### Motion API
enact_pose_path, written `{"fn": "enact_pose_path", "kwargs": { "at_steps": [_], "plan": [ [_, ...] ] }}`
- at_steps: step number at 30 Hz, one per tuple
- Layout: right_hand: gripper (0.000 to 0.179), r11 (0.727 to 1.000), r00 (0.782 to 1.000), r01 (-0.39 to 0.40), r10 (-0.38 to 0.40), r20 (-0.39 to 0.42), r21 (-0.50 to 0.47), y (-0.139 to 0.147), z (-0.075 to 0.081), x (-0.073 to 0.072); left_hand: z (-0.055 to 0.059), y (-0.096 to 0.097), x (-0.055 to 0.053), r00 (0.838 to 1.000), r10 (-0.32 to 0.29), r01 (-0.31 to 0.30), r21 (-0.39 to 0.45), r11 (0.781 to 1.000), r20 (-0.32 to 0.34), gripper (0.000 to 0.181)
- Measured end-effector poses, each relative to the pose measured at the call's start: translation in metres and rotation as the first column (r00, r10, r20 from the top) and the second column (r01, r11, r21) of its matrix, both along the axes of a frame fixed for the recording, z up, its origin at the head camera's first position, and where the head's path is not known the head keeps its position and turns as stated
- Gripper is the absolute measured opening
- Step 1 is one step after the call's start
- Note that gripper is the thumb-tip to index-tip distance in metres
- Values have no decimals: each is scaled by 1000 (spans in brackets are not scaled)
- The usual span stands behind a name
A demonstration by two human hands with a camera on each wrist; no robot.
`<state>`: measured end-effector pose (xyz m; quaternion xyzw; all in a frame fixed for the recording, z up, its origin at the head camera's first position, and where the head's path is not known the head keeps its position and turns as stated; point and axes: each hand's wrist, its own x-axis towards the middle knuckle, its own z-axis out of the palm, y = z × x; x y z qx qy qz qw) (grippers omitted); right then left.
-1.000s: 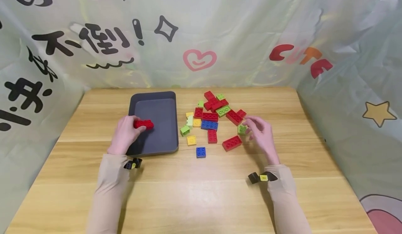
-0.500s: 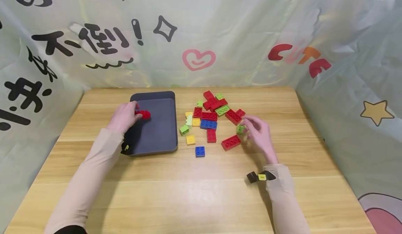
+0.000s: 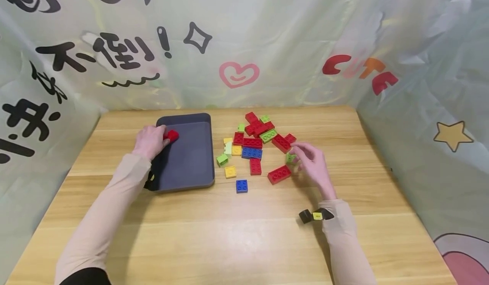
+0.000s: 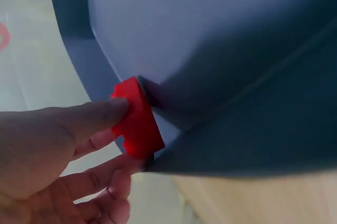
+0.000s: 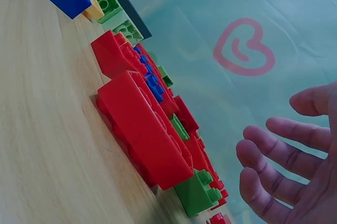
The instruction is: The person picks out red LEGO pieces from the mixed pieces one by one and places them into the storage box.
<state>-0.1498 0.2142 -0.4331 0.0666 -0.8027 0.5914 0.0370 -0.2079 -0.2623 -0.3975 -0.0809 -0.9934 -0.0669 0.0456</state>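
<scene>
My left hand [image 3: 150, 141] pinches a red toy building brick [image 4: 138, 119] between thumb and fingers. The brick is tilted, low in the far left corner of the dark grey tray [image 3: 192, 157]. My right hand [image 3: 312, 162] hovers at the right of the loose bricks with its fingers relaxed and apart, as the right wrist view also shows. Closest to its fingertips is a green brick [image 3: 290, 158], partly hidden by them in the head view. A long red brick [image 5: 145, 129] lies just in front of that green one.
Several red, green, yellow and blue bricks lie in a loose cluster right of the tray, including a long blue brick [image 3: 251, 153]. Nearest the front is a small blue brick [image 3: 242, 186]. A printed curtain [image 3: 290, 43] borders the wooden table [image 3: 248, 242] at back and sides.
My left hand has carried the red brick from over the tray's left middle to its far left corner, turning it on the way. The right hand has stayed almost still.
</scene>
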Motion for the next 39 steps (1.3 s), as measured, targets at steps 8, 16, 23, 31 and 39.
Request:
{"fn": "enact_pose_path", "kwargs": {
  "at_steps": [8,16,23,31,39],
  "plan": [
    [34,1000,1000,-9,9,0,11,-1,0,0,-7,-2,-4,1000,20,-19,-45,999,2,29],
    [35,1000,1000,-18,18,11,12,0,0,2,-7,-2,-7,998,42,-41,-48,998,37,35],
    [35,1000,1000,-23,22,21,7,0,2,2,-10,-4,-9,998,45,-42,-50,998,54,37],
    [33,1000,999,-25,25,21,-2,1,3,1,-5,-6,-6,999,42,-42,3,999,30,22],
    [34,999,999,-34,35,1,-15,2,1,1,3,-5,5,995,76,-84,147,986,59,22]
  ]
}}
